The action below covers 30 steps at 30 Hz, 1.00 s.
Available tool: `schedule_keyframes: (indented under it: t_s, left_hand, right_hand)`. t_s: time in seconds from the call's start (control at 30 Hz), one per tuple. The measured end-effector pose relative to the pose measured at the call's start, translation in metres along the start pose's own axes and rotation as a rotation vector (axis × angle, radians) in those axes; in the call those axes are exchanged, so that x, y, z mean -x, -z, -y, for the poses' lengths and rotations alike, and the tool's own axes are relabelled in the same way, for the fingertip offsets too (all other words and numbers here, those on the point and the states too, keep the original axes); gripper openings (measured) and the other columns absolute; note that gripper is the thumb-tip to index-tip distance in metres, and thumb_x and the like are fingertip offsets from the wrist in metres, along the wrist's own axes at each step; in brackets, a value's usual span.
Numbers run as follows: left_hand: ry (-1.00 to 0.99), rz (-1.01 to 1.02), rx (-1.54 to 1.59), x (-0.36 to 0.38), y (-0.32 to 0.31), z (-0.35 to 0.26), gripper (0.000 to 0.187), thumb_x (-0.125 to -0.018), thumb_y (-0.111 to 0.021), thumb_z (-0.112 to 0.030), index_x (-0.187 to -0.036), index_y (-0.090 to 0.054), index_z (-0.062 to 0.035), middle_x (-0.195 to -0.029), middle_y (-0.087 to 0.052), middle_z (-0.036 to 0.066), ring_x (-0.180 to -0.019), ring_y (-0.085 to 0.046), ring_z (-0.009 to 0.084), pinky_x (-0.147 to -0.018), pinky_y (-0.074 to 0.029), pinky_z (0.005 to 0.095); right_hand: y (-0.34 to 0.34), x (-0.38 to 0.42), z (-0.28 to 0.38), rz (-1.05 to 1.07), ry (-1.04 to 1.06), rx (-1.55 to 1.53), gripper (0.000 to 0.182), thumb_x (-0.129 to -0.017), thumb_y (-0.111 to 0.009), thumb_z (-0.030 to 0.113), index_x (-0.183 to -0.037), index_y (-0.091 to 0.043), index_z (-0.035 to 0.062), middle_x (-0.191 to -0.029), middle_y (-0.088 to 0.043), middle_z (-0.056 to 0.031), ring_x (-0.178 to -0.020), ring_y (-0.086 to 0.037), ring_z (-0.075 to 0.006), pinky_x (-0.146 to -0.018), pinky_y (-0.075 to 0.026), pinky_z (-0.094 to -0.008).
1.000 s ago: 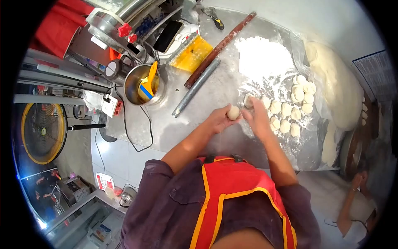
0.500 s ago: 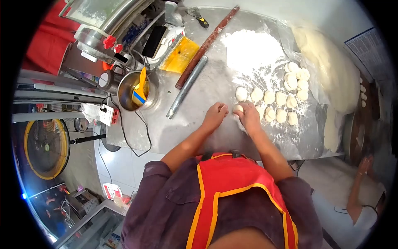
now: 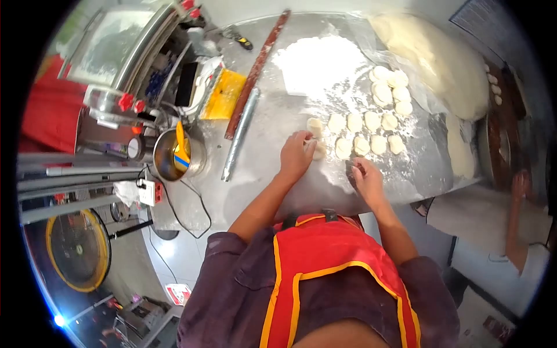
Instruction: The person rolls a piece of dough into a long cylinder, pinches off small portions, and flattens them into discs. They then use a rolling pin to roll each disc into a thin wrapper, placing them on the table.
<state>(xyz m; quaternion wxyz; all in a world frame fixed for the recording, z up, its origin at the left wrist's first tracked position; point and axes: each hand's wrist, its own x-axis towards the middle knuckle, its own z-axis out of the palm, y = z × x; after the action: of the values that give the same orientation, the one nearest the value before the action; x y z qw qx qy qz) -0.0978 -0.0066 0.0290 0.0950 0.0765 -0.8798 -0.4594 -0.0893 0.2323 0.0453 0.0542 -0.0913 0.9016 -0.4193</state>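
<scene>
My left hand (image 3: 296, 155) is curled, thumb and fingertips pinched at the left edge of a small flattened piece of dough (image 3: 319, 151) at the near row's left end. Another dough piece (image 3: 314, 126) sits just beyond it. My right hand (image 3: 368, 178) is closed just in front of the near row, with something dark (image 3: 351, 169) at its fingertips; I cannot tell what it is. Several more dough pieces (image 3: 361, 145) lie in two rows on the floured metal table (image 3: 267, 168), and a further cluster (image 3: 383, 93) stands behind on the right.
A flour heap (image 3: 319, 64) covers the back middle. Large dough (image 3: 435, 58) under plastic lies at the right. A reddish-brown rod (image 3: 255, 75) and a grey metal rod (image 3: 240, 136) lie left, beside a steel pot (image 3: 197, 156). Another person's arm (image 3: 516, 220) is at far right.
My right hand has let go of the dough piece and moved right, toward my body. My left hand has come to that piece, now at the row's left end. The view has shifted.
</scene>
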Motion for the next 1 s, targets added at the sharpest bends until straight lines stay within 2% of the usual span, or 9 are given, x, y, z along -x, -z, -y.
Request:
schedule_keyframes:
  t_s: [0.03, 0.2, 0.37, 0.4, 0.43, 0.53, 0.63, 0.87, 1.0]
  left_hand:
    - [-0.123, -0.034, -0.062, -0.006, -0.007, -0.003, 0.021, -0.087, -0.066, -0.018, -0.104, -0.063, -0.0056, -0.099, -0.065, 0.012, -0.087, -0.062, 0.0286, -0.079, -0.05, 0.0379]
    - [-0.276, 0.048, -0.187, -0.026, -0.032, -0.03, 0.029, -0.082, -0.07, -0.014, -0.108, -0.061, -0.0068, -0.107, -0.061, 0.014, -0.1, -0.057, 0.0336, -0.086, -0.047, 0.0423]
    - [-0.159, 0.249, -0.031, -0.021, -0.06, -0.045, 0.031, -0.081, -0.071, -0.014, -0.109, -0.059, -0.006, -0.108, -0.06, 0.015, -0.105, -0.055, 0.0352, -0.089, -0.047, 0.0435]
    - [-0.141, 0.278, -0.011, -0.019, -0.066, -0.048, 0.032, -0.081, -0.071, -0.014, -0.109, -0.059, -0.006, -0.109, -0.06, 0.015, -0.106, -0.055, 0.0355, -0.089, -0.046, 0.0437]
    - [-0.121, 0.305, 0.008, -0.018, -0.071, -0.051, 0.032, -0.081, -0.071, -0.014, -0.11, -0.059, -0.006, -0.109, -0.06, 0.015, -0.106, -0.055, 0.0358, -0.089, -0.046, 0.0439]
    - [-0.207, 0.285, -0.124, -0.02, -0.082, -0.061, 0.032, -0.083, -0.071, -0.016, -0.112, -0.061, -0.0057, -0.11, -0.061, 0.015, -0.108, -0.054, 0.0356, -0.091, -0.046, 0.0423]
    - [-0.244, 0.261, -0.227, -0.027, -0.088, -0.067, 0.033, -0.082, -0.071, -0.017, -0.111, -0.061, -0.0045, -0.11, -0.061, 0.015, -0.107, -0.055, 0.0355, -0.092, -0.046, 0.0425]
    - [-0.259, 0.258, -0.283, -0.051, -0.092, -0.072, 0.031, -0.082, -0.071, -0.018, -0.109, -0.062, -0.0038, -0.111, -0.061, 0.015, -0.107, -0.055, 0.0349, -0.092, -0.046, 0.0428]
    - [-0.252, 0.237, -0.276, -0.056, -0.094, -0.074, 0.03, -0.081, -0.071, -0.017, -0.108, -0.062, -0.005, -0.111, -0.062, 0.013, -0.106, -0.056, 0.0346, -0.091, -0.046, 0.0428]
  right_hand:
    - [0.0, 0.003, 0.001, -0.024, 0.007, 0.008, 0.022, -0.085, -0.064, 0.005, -0.107, -0.064, 0.0027, -0.097, -0.066, -0.0178, -0.084, -0.065, -0.0352, -0.075, -0.052, -0.0378]
    - [0.004, 0.013, -0.018, -0.114, 0.004, 0.026, 0.02, -0.085, -0.064, 0.006, -0.104, -0.065, 0.0025, -0.098, -0.066, -0.0188, -0.087, -0.065, -0.0361, -0.078, -0.052, -0.0384]
    - [0.032, 0.016, -0.046, -0.161, -0.205, -0.02, 0.02, -0.085, -0.065, 0.006, -0.105, -0.065, 0.0018, -0.092, -0.067, -0.0179, -0.081, -0.066, -0.0314, -0.075, -0.053, -0.0362]
    - [0.039, 0.016, -0.051, -0.2, -0.275, -0.078, 0.02, -0.086, -0.065, 0.005, -0.106, -0.065, 0.0015, -0.088, -0.068, -0.0153, -0.078, -0.067, -0.0251, -0.072, -0.053, -0.034]
    - [0.046, 0.013, -0.057, -0.218, -0.288, -0.086, 0.02, -0.087, -0.064, 0.005, -0.106, -0.065, 0.0014, -0.088, -0.068, -0.0147, -0.078, -0.067, -0.0236, -0.072, -0.053, -0.0336]
    - [0.06, 0.0, -0.07, -0.264, -0.295, -0.101, 0.022, -0.088, -0.064, 0.005, -0.109, -0.064, 0.001, -0.086, -0.069, -0.012, -0.077, -0.067, -0.0193, -0.07, -0.053, -0.032]
    - [0.067, -0.017, -0.065, -0.236, -0.331, -0.114, 0.024, -0.088, -0.063, 0.004, -0.111, -0.063, 0.0008, -0.092, -0.069, -0.0143, -0.081, -0.067, -0.0229, -0.073, -0.053, -0.0337]
    - [0.077, -0.086, -0.079, -0.368, -0.061, 0.039, 0.036, -0.083, -0.07, 0.013, -0.116, -0.061, 0.0022, -0.107, -0.063, -0.018, -0.099, -0.06, -0.0353, -0.087, -0.048, -0.0402]
    - [0.074, -0.119, -0.084, -0.287, -0.125, 0.033, 0.043, -0.079, -0.075, 0.013, -0.118, -0.061, 0.0045, -0.113, -0.06, -0.0171, -0.101, -0.059, -0.0338, -0.087, -0.048, -0.0385]
